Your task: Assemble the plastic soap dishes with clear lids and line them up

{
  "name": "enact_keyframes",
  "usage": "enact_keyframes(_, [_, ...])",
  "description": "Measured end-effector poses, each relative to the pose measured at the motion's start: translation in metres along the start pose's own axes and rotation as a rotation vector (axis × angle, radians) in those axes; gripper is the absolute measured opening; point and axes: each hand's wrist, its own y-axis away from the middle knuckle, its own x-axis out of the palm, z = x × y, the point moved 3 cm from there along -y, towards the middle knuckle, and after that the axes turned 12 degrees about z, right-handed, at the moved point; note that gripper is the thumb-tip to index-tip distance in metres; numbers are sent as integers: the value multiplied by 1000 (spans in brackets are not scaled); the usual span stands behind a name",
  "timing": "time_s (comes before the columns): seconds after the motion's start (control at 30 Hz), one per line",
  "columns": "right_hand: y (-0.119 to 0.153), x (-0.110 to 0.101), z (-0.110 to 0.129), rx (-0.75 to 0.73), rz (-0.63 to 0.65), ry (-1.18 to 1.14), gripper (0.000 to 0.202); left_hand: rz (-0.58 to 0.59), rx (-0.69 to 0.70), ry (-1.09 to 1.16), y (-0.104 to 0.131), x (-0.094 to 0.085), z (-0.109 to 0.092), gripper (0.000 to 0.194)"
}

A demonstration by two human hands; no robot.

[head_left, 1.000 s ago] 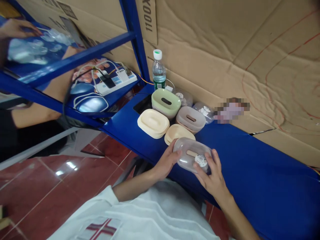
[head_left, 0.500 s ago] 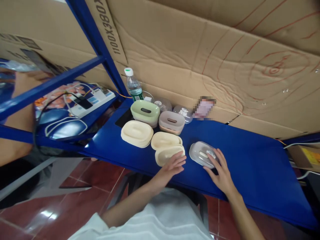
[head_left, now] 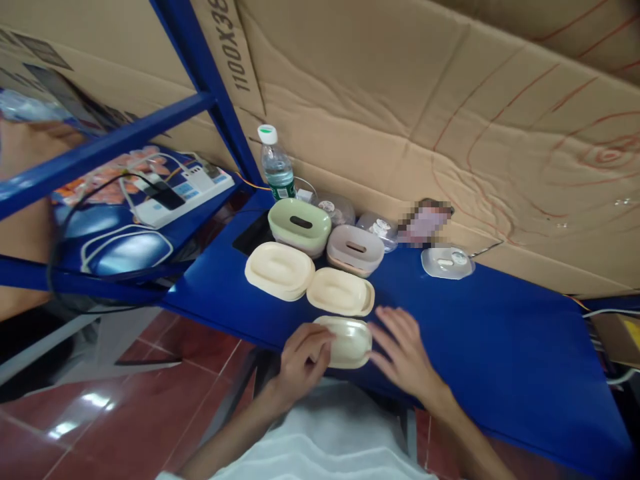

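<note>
A cream, shallow oval tray (head_left: 350, 343) lies near the front edge of the blue table. My left hand (head_left: 304, 355) has its fingers curled at the tray's left end, with thumb and fingertips closed on its rim. My right hand (head_left: 406, 353) is by the tray's right end, fingers spread and holding nothing. Just behind lies another cream tray (head_left: 340, 292), with a stack of cream trays (head_left: 280, 270) to its left. A green slotted box (head_left: 299, 225) and a greyish slotted box (head_left: 355, 250) stand farther back. A clear lid (head_left: 447, 263) rests by the cardboard wall.
A water bottle (head_left: 278, 167) stands at the back left, with clear containers (head_left: 376, 230) beside it. A pixelated phone-like object leans on the cardboard (head_left: 360, 133). Beyond the blue frame (head_left: 207, 100) are a power strip (head_left: 175, 200), cables and another person's arm (head_left: 30, 213).
The clear lid has gone from under my right hand to the back by the cardboard. My right hand has moved left to the cream tray. The front tray is now apart from the one behind.
</note>
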Motion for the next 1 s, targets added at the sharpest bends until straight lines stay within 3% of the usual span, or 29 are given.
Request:
enact_keyframes(0.07, [2,20,49,-137,44,-48,49,-80,6,-194,8,-10,7,29])
enact_keyframes(0.13, [8,37,82,-138,33,-79,43,-44,-18,-345,15,-14,14,27])
enact_keyframes(0.2, [14,51,98,-92,68,-91,42,25,-37,-404,21,-15,20,25])
enact_keyframes(0.3, [21,60,104,-108,208,-94,50,64,-96,-340,28,-15,26,24])
enact_keyframes(0.37, [23,57,103,-122,232,-115,50,62,-168,-208,30,-17,28,21])
enact_keyframes(0.47, [22,41,103,-94,101,-187,38,-1,-363,119,30,-25,27,20])
enact_keyframes(0.57, [12,23,107,-92,-55,-241,25,-94,-651,574,32,-35,22,39])
enact_keyframes(0.63, [-1,13,109,-144,-73,-226,24,-71,-838,932,31,-36,14,52])
enact_keyframes(0.7, [-19,2,105,-259,-31,-197,32,-51,-972,1222,27,-34,4,60])
enact_keyframes(0.77, [-41,-9,90,-345,-17,-230,43,-109,-1034,1370,20,-34,-2,58])
enact_keyframes(0.87, [-85,-22,46,-164,-90,-309,45,-236,-1046,1414,12,-37,-1,53])
enact_keyframes(0.93, [-117,-21,17,-12,-78,-207,46,-267,-1051,1442,10,-39,2,51])
enact_keyframes(1.0, [-143,-16,0,3,-13,-66,44,-257,-1060,1491,8,-38,3,49])
